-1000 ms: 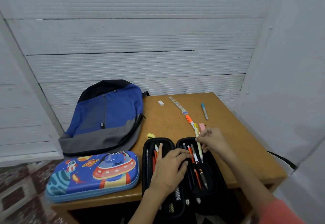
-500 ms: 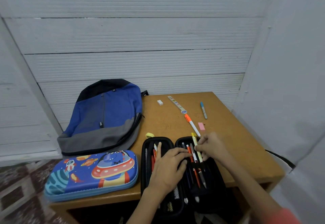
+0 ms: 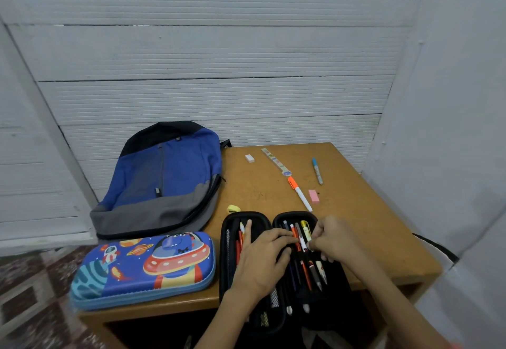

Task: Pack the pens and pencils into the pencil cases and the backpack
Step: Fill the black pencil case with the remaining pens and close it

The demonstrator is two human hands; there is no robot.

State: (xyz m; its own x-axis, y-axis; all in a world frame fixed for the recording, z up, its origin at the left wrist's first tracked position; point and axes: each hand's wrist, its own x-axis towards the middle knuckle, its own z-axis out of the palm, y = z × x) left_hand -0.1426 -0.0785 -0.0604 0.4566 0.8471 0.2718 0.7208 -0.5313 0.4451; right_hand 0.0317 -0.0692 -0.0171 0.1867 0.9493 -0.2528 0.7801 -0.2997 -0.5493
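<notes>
A black pencil case [image 3: 227,239] lies open at the table's front edge, with pens and pencils in both halves. My left hand [image 3: 260,263] rests across its middle, fingertips touching the orange pen [image 3: 295,235] in the right half. My right hand [image 3: 332,241] pinches a yellow pen [image 3: 305,228] that lies in the right half among the others. On the table behind the case lie an orange-capped white pen [image 3: 300,194] and a blue pen [image 3: 317,171]. A blue and grey backpack [image 3: 164,181] lies at the back left, zipped. In front of it sits a closed blue space-print pencil case [image 3: 142,266].
A ruler [image 3: 275,161], a white eraser [image 3: 249,158], a pink eraser [image 3: 313,195] and a yellow sharpener [image 3: 233,208] lie on the wooden table [image 3: 369,225]. White walls stand close behind and on the right. The floor drops away to the left.
My right hand has brought the yellow pen from the table just behind the case down into the case's right half. My left hand has stayed on the case.
</notes>
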